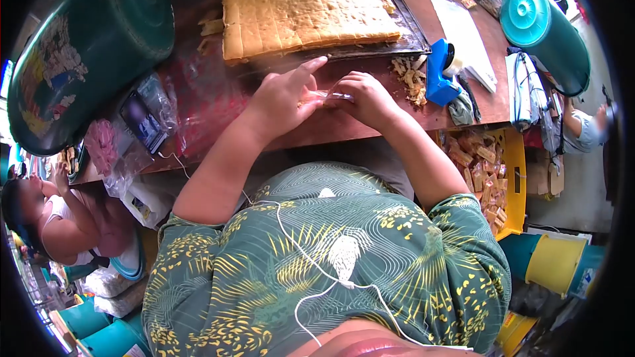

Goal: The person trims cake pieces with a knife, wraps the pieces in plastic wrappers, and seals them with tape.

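Over the near edge of the brown table, my left hand and my right hand meet at a small clear plastic wrapper. My left fingers close on its left end, with the index finger pointing up and away. The right fingertips pinch the other end. What lies inside the wrapper is mostly covered by my fingers. Just beyond my hands, a large golden sheet cake, scored into rectangles, rests on a dark baking tray. Crumbled cake scraps lie right of my right hand.
A blue tape dispenser stands on the right of the table. A yellow crate of wrapped pieces sits below. At left are a phone, plastic bags and a large green drum. Another person sits at lower left.
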A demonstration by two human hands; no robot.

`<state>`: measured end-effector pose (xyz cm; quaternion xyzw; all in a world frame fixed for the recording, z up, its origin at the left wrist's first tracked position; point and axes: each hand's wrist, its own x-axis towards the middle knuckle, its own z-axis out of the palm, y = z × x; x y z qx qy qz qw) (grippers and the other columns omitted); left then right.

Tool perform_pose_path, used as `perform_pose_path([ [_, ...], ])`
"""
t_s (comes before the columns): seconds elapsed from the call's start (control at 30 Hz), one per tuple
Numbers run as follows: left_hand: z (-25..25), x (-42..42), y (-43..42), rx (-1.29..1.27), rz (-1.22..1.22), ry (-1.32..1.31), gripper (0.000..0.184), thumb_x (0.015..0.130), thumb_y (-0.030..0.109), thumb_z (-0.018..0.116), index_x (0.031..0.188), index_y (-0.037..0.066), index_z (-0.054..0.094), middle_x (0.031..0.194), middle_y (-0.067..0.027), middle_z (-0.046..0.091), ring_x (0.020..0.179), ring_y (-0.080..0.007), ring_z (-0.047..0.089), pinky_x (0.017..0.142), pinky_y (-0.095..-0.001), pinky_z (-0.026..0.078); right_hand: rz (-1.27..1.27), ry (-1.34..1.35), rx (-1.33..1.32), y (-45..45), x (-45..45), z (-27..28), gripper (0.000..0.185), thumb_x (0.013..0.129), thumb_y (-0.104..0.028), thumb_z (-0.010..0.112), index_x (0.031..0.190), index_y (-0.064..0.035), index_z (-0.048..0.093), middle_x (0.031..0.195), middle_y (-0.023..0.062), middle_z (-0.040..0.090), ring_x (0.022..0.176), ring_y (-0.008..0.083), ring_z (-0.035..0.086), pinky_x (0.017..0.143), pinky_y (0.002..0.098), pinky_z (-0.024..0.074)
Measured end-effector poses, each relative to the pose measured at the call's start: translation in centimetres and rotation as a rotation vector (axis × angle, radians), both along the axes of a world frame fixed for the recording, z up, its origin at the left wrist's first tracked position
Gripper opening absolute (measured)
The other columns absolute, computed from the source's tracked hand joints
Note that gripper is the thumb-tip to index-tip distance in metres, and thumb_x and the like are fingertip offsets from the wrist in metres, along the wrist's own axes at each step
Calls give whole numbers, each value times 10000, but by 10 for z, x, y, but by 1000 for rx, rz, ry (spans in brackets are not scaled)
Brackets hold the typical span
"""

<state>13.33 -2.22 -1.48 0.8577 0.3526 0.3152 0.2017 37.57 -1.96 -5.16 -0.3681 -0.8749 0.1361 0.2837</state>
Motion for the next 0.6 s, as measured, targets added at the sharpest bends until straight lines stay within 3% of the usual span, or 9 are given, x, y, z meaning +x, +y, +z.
perform_pose_path([
  [0.17,-15,-5,4,-150,44,72,629,825,83,794,1404,113,548,843,-89,719,737,-247,701,719,-368,574,-44,23,-26,-11,1,-3,183,818,-167,795,845,-47,659,833,126,689,846,330,673,792,437,543],
  [0.23,-16,-7,-4,-139,91,67,586,845,90,791,1386,105,565,837,-87,719,731,-203,701,713,-347,570,-222,176,-248,-23,-1,0,124,884,-114,754,929,-55,655,855,86,694,791,226,667,771,364,545],
  [0.33,-26,-16,-11,-433,285,-160,492,895,114,776,1347,91,583,823,-43,721,735,-123,682,716,-298,557,-321,424,-503,-21,8,-21,83,961,-45,677,995,-61,603,857,43,682,766,120,637,759,278,530],
  [0.37,-41,-21,-6,-592,287,-298,353,955,100,719,1290,91,608,873,-17,723,779,-77,653,755,-263,540,-324,512,-578,-20,10,-27,84,983,-24,649,1007,-62,577,853,31,675,767,92,624,758,254,522],
  [0.47,-75,-32,6,-716,101,-574,280,991,57,650,1266,89,609,962,-34,719,853,-85,649,809,-260,535,-345,609,-636,-20,11,-32,77,964,23,623,970,-36,574,859,62,691,797,133,641,776,319,533],
  [0.5,-82,-37,11,-731,2,-542,205,1014,28,594,1212,57,641,1046,-58,708,961,-92,649,867,-259,527,-280,553,-542,-17,14,-42,74,987,35,577,932,-13,590,882,63,702,803,123,637,797,304,535],
  [0.6,-64,-43,12,-890,-50,-399,192,1014,34,596,1188,5,673,1062,-51,710,1010,-102,647,916,-265,524,-240,492,-629,-19,17,-37,57,988,-28,631,973,7,675,876,53,708,799,104,627,799,291,540],
])
